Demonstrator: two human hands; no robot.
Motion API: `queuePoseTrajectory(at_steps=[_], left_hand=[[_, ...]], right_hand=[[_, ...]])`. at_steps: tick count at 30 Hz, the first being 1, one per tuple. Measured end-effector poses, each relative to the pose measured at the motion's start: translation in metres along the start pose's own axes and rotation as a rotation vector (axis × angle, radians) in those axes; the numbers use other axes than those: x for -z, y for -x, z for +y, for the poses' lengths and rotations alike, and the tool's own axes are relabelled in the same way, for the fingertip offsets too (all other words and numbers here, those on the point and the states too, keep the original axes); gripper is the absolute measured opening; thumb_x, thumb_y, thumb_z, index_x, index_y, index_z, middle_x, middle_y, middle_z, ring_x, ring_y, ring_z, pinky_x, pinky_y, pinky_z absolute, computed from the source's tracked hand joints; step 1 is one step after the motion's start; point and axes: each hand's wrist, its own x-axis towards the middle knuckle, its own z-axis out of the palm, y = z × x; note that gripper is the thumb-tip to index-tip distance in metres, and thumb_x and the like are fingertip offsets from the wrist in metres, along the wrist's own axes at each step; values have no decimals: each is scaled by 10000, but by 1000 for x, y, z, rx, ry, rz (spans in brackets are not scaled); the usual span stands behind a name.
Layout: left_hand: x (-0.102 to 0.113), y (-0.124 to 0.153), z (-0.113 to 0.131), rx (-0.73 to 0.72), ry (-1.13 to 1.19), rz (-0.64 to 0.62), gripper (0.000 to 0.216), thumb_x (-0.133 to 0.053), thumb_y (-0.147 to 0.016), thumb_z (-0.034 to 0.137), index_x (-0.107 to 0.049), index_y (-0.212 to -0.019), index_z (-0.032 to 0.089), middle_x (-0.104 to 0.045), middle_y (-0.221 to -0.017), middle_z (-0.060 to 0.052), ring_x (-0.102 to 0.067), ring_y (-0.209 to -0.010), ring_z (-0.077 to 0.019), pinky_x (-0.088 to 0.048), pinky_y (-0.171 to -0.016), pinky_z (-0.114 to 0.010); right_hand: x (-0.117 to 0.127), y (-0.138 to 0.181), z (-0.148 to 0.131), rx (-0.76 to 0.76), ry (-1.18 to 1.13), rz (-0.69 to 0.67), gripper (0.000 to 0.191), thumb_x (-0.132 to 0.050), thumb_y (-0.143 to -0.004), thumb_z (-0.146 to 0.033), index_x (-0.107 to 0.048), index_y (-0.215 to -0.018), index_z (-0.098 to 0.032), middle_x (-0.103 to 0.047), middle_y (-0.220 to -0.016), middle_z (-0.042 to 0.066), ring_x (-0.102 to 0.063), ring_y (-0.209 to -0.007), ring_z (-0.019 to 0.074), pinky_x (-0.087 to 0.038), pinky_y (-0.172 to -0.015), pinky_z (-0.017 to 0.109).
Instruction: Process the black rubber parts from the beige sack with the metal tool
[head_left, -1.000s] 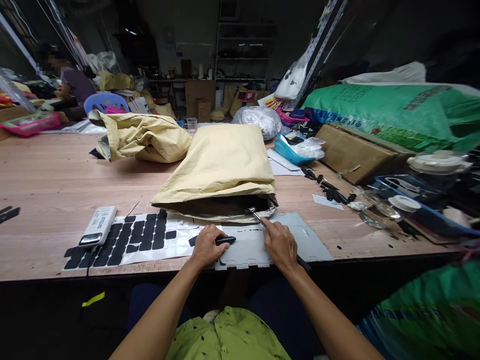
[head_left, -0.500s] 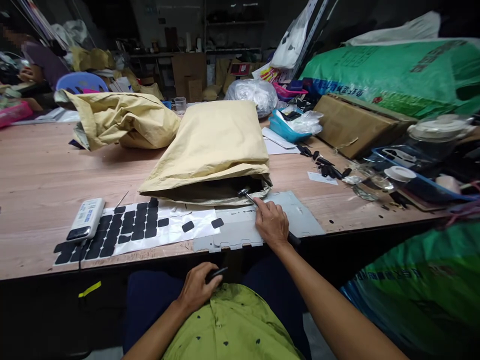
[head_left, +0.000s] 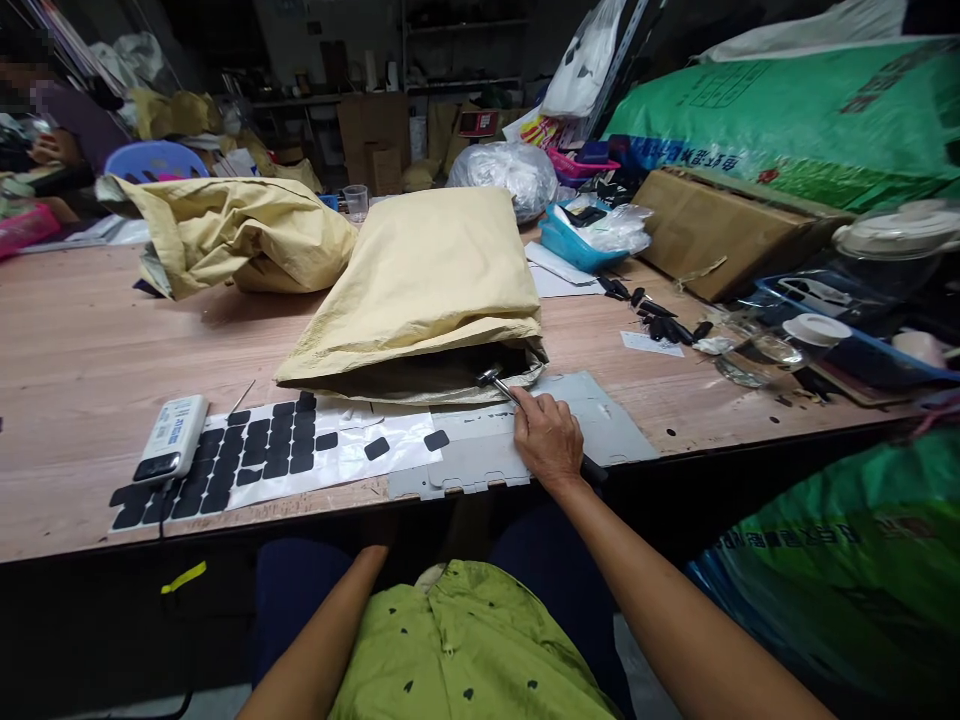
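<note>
My right hand (head_left: 549,437) is closed around a hammer (head_left: 504,386) with a metal head, a metal shaft and a dark grip. The hammer's head lies at the mouth of a yellow fabric bag (head_left: 442,270), which rests on the table with its dark opening facing me. Under that hand is a flat grey board (head_left: 600,420) at the table's front edge. My left hand (head_left: 385,528) reaches into the shadow beneath the table edge; its fingers are hidden, and whatever they may hold does not show.
A white sheet with black rounded-square stickers (head_left: 277,440) lies left of the board, beside a white power bank (head_left: 172,436). Another yellow bag (head_left: 255,235) stands behind. Small black parts (head_left: 660,318), a cardboard box (head_left: 727,230) and plastic containers (head_left: 817,330) occupy the right. A person (head_left: 75,120) sits far left.
My left hand, which held a small black piece above my lap, has moved forward under the table edge. My right hand keeps the hammer in nearly the same place. The view has shifted slightly.
</note>
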Motion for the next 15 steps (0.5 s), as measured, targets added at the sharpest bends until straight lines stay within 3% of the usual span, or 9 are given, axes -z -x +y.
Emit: queuePoseTrajectory(at_steps=[6,15], left_hand=[[11,-4,9,44,57,-12,293,-567,-953,375,-610,-1175,189,-611,-1207,-76,-618,-1033,-211,-546,-872,-384],[28,16,1,31,98,126,280,-574,-946,374,-621,-1171,213,-597,-1238,-64,-600,-1077,-235,-539,-892,-383]], right_hand=[[0,0,0,6,32,3,369,-463,-938,-254,-605,-1278,-275,-596,-906,51,-432,-827,192,-294,-714,317],[-2,-1,1,6,40,19,352,-481,-928,-247,-612,-1254,-275,-595,-881,43,-434,-803,181,-277,-695,309]])
